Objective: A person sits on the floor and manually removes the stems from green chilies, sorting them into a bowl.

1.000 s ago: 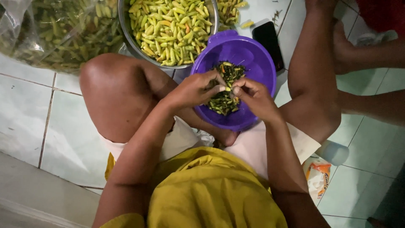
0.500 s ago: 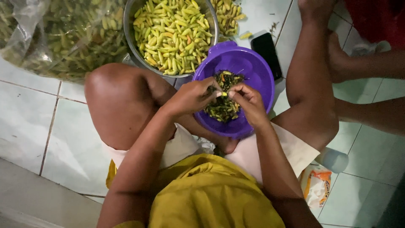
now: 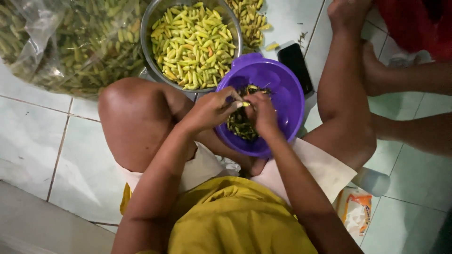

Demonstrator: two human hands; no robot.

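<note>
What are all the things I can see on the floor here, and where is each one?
Round metal bowl: one, silver, top centre on the floor, full of yellow-green chilli peppers.
Round purple plastic bowl: one, between the person's knees, holding dark green stems.
Clear plastic bag: one, top left, stuffed with green chillies.
Loose chilli pile: one, yellow-green, behind the metal bowl.
Flat black phone: one, on the tiles right of the purple bowl.
Small orange-and-white packet: one, lower right.
Pale green floor tiles: many, all around.
Another person's feet: top right.
Left hand: over the purple bowl, fingers pinching a small yellow-green chilli.
Right hand: touching the same chilli.
</note>
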